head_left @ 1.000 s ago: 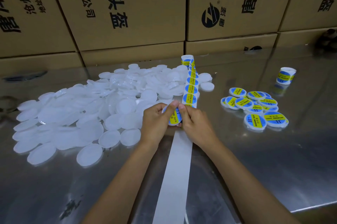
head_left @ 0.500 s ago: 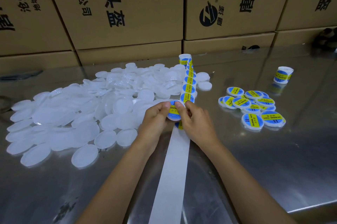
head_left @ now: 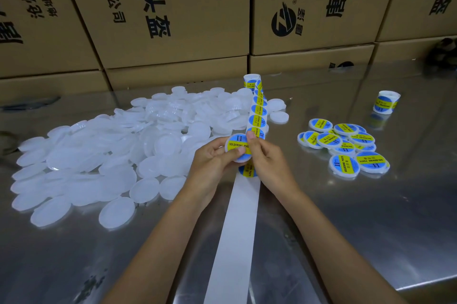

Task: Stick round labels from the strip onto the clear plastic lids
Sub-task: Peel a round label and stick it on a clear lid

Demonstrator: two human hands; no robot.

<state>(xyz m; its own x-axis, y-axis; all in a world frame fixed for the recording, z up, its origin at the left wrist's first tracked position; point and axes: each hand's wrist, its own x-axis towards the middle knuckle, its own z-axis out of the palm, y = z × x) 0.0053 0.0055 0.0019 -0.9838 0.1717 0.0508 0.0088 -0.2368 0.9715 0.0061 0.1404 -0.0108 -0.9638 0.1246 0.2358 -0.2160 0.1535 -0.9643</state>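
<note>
- left hand (head_left: 212, 159) holds a labelled lid (head_left: 238, 147) above the steel desk (head_left: 346, 217), its grip curled round the lid's rim.
- right hand (head_left: 268, 163) pinches the lid's right edge, forefinger on the label.
- label strip (head_left: 257, 111) runs from behind the hands to its roll (head_left: 251, 80); bare backing (head_left: 237, 229) trails toward the camera.
- unlabelled lids (head_left: 99, 167) heaped at left; finished lids (head_left: 343, 145) clustered at right, a second roll (head_left: 385, 102) beyond them.

Two bare forearms, left hand (head_left: 212, 155) and right hand (head_left: 268, 162) ungloved, ringless.
</note>
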